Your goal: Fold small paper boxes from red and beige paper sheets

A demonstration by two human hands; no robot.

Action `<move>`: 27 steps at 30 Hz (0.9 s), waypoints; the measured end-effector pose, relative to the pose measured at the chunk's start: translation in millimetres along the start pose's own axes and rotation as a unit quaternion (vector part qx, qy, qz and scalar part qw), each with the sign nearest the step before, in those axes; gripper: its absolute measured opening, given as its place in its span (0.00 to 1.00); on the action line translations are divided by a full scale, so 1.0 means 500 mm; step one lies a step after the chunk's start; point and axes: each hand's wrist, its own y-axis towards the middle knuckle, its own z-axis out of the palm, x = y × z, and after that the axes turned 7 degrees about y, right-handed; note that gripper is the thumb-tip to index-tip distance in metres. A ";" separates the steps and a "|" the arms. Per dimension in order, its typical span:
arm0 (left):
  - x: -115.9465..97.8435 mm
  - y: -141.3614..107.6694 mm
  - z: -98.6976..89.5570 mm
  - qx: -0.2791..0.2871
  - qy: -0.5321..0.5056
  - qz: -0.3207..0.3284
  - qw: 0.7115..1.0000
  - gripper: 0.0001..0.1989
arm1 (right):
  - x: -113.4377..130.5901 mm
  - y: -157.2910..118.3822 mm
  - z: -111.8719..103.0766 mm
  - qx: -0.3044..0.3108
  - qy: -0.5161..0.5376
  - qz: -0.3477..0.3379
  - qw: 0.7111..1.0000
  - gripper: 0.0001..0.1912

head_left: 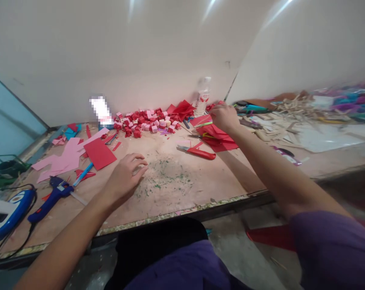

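My left hand [126,173] is held palm down over the table with its fingers loosely apart and nothing in it. Green crumbs [170,175] lie scattered just right of its fingertips. Beyond the red-handled knife [197,152], my right hand [226,117] reaches over a stack of red paper [220,141]. Its fingers are bent together; what they grip, if anything, I cannot make out. Small red and pink cubes [149,123] form a heap at the back middle, left of the right hand. A plastic bottle [203,96] stands behind the paper, against the wall.
On the left lie pink paper pieces [65,159], a red card [100,154], a blue glue gun [52,199] with its cord, and a blue-and-white device [11,211]. At right are wooden strips [279,129] and a tape roll [286,153]. The table's front edge [200,207] is chipped.
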 end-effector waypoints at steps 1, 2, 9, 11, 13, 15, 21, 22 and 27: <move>-0.010 -0.001 -0.008 -0.003 -0.016 -0.009 1.000 0.10 | 0.024 -0.018 -0.022 -0.037 0.040 -0.002 0.998 0.20; -0.023 -0.005 -0.015 -0.007 -0.039 -0.025 0.999 0.10 | 0.055 -0.041 -0.045 -0.078 0.079 -0.018 0.994 0.20; -0.147 -0.094 -0.002 0.041 -0.389 -0.235 0.890 0.33 | 0.344 -0.292 -0.159 -0.293 0.301 -0.187 0.888 0.25; -0.170 -0.121 0.013 0.035 -0.468 -0.234 0.852 0.38 | 0.392 -0.342 -0.155 -0.276 0.367 -0.172 0.872 0.28; -0.181 -0.138 0.021 0.029 -0.517 -0.239 0.821 0.38 | 0.423 -0.367 -0.143 -0.222 0.447 -0.120 0.858 0.28; -0.181 -0.145 0.022 0.021 -0.540 -0.266 0.798 0.33 | 0.444 -0.374 -0.132 -0.169 0.516 -0.079 0.836 0.26; -0.147 -0.136 0.026 -0.084 -0.489 -0.280 0.822 0.20 | 0.494 -0.354 -0.118 -0.032 0.692 0.107 0.713 0.35; -0.142 -0.135 0.031 -0.095 -0.480 -0.278 0.826 0.20 | 0.500 -0.350 -0.117 0.007 0.721 0.139 0.679 0.38; -0.141 -0.134 0.031 -0.097 -0.454 -0.274 0.842 0.21 | 0.514 -0.320 -0.128 0.192 0.778 0.174 0.573 0.31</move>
